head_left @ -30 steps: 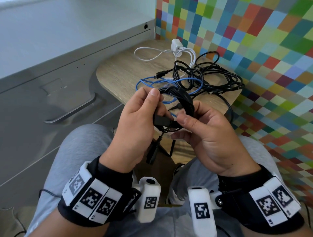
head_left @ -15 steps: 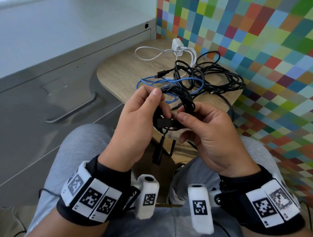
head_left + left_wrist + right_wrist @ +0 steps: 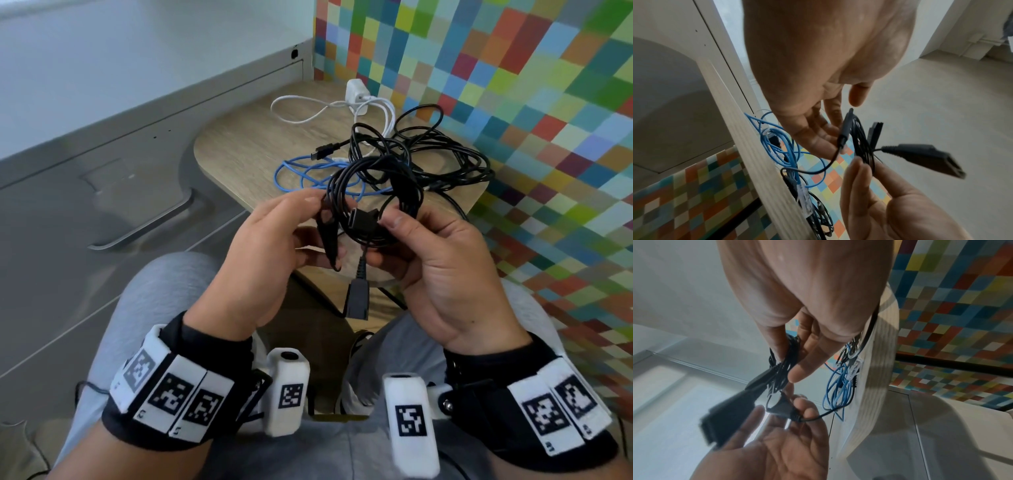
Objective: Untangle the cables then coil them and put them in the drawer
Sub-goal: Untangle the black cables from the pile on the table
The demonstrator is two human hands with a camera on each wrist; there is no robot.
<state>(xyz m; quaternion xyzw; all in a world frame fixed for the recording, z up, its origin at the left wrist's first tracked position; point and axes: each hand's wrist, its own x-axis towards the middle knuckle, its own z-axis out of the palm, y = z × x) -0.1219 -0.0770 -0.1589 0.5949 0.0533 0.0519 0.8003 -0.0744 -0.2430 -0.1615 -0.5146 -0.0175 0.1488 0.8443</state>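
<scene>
Held coil: a thin black cable wound into a loose coil (image 3: pixel 373 202) is held up between both hands, above the person's lap and in front of the near edge of the round light-wood table (image 3: pixel 239 150).
Left hand: the left hand (image 3: pixel 267 253) pinches the coil's left side between thumb and fingers, with a slim black plug (image 3: pixel 845 129) lying across its fingers.
Right hand: the right hand (image 3: pixel 442 267) grips the coil's right side, thumb on top next to a flat black connector (image 3: pixel 363 217).
Hanging end: a second, wide black connector (image 3: pixel 358 301) dangles from the coil between the wrists.
Change: a second ago the hands were close together with the coil bunched tight; now they are further apart and the coil is opened into a wider ring, and the hanging connector sits lower.
Table pile: a blue cable (image 3: pixel 308 174), a tangle of black cables (image 3: pixel 442 154) and a white cable with its white charger block (image 3: pixel 356 90) lie where they lay before, the blue and black ones overlapping.
Drawer: the grey cabinet drawer with a metal handle (image 3: pixel 147 229) is to the left of the table, shut.
Surroundings: grey trousers (image 3: pixel 154 308) below the hands; a multicoloured checked wall (image 3: pixel 513 85) to the right.
</scene>
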